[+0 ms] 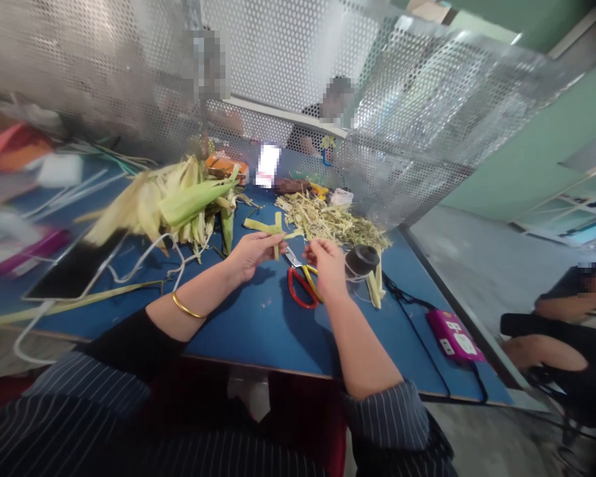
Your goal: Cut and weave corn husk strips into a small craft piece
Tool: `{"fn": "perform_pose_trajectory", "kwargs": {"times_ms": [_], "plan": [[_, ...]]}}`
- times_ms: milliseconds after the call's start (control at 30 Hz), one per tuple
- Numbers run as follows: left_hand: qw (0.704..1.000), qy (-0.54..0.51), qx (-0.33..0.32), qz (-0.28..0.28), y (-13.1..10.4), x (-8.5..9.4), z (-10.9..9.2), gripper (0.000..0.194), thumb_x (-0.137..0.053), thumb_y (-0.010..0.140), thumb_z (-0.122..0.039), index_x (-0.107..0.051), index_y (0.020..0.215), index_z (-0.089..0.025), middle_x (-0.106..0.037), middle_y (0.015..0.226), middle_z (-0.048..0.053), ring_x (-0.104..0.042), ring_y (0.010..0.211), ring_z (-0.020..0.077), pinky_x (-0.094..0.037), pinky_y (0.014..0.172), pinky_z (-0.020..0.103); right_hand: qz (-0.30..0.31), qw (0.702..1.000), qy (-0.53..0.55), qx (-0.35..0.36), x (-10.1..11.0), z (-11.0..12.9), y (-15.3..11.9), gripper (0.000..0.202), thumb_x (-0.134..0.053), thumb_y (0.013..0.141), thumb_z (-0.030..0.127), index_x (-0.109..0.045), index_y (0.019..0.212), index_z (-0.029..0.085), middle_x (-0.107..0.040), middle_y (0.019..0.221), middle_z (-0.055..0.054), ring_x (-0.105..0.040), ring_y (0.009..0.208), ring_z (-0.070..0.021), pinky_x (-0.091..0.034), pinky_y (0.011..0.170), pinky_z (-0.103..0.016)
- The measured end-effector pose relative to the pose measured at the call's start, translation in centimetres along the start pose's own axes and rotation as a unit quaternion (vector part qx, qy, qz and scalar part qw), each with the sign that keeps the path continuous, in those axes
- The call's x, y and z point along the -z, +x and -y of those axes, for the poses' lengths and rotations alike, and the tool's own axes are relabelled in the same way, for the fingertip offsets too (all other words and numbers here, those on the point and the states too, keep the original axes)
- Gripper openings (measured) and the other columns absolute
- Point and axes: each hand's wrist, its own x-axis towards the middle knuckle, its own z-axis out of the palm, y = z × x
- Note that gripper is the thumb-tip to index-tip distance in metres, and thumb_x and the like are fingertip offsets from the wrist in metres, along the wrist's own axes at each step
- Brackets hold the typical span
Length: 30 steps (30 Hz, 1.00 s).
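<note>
You have some pale green husk strips (pixel 261 226) in your left hand (pixel 251 253). They cross each other, and your left thumb and fingers are closed on them close to where they cross. One end pokes out past your fingertips, away from you, and another hangs down below them. A bit of strip also reaches across toward your right hand (pixel 328 262). The strips are up above the blue table (pixel 238 324).

Your right fingers are curled in, with the tips close together. They are near the strips, just to the right of them. I can't tell if they pinch anything, because it is too small to see.

The scissors (pixel 302 288) lie on the table between your hands, with one red handle and one yellow handle. The handles are nearer to you, and the blades point away, toward the strips. Just to the right of your right hand is a dark spool (pixel 361 260) with pale thread around it. Past your hands there is a heap of husk bits (pixel 322 222). To the left sits a big bunch of husks (pixel 179 199).
</note>
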Motion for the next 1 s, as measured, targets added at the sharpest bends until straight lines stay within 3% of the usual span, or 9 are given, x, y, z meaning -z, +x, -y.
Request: {"fn": "perform_pose_trajectory", "kwargs": {"times_ms": [100,133,300,467,633,1000], "plan": [[0.999,-0.020,-0.029,0.010,0.1,0.2,-0.2,0.008,-0.074,0.068,-0.015,-0.069,0.073,-0.010,-0.070,0.075,0.007,-0.065,0.074,0.0136,-0.051,0.076,0.027,0.143,0.986,-0.090,0.012,-0.9,-0.5,-1.3,0.022,-0.065,0.071,0.039,-0.065,0.074,0.017,-0.064,0.069,0.000,-0.058,0.067,-0.0142,-0.044,0.067,-0.027],[0.999,-0.011,-0.039,0.017,0.1,0.2,-0.1,0.010,-0.075,0.066,-0.015,-0.070,0.072,-0.010,-0.070,0.074,0.007,-0.065,0.074,0.0137,-0.050,0.077,0.027,0.161,0.980,-0.109,0.034,-1.1,-0.7,-1.7,0.023,-0.065,0.072,0.040,-0.066,0.076,0.017,-0.064,0.071,-0.001,-0.058,0.070,-0.0148,-0.045,0.071,-0.028],[0.996,0.052,-0.057,0.041,0.2,0.0,0.9,0.019,-0.079,0.062,-0.022,-0.073,0.072,-0.008,-0.071,0.073,0.008,-0.063,0.068,0.0123,-0.049,0.074,0.026,0.154,0.973,-0.140,0.103,-1.6,-1.6,-2.0,0.026,-0.062,0.077,0.042,-0.064,0.074,0.016,-0.063,0.072,-0.001,-0.055,0.070,-0.0151,-0.043,0.071,-0.027],[0.993,0.074,-0.086,0.014,0.3,0.0,1.1,0.017,-0.078,0.063,-0.024,-0.074,0.072,-0.010,-0.072,0.074,0.007,-0.062,0.065,0.0112,-0.049,0.067,0.023,0.181,0.965,-0.146,0.119,-1.4,-1.0,-2.0,0.024,-0.059,0.079,0.036,-0.059,0.063,0.017,-0.062,0.066,0.000,-0.054,0.066,-0.0137,-0.041,0.069,-0.026],[0.994,0.050,-0.092,-0.020,0.2,-0.2,1.0,0.018,-0.078,0.062,-0.026,-0.073,0.070,-0.010,-0.072,0.071,0.006,-0.061,0.062,0.0118,-0.049,0.061,0.024,0.215,0.954,-0.176,0.114,-1.3,-0.6,-2.3,0.025,-0.058,0.080,0.035,-0.058,0.061,0.018,-0.060,0.064,0.001,-0.051,0.064,-0.0133,-0.038,0.067,-0.026],[0.990,-0.024,-0.123,-0.068,0.1,-0.5,1.0,0.020,-0.079,0.061,-0.016,-0.069,0.076,-0.009,-0.070,0.066,0.003,-0.067,0.066,0.0140,-0.054,0.072,0.030,0.285,0.914,-0.248,0.151,-1.2,0.0,-2.7,0.025,-0.056,0.081,0.031,-0.053,0.059,0.019,-0.053,0.062,0.003,-0.047,0.063,-0.0128,-0.035,0.064,-0.026]]}}
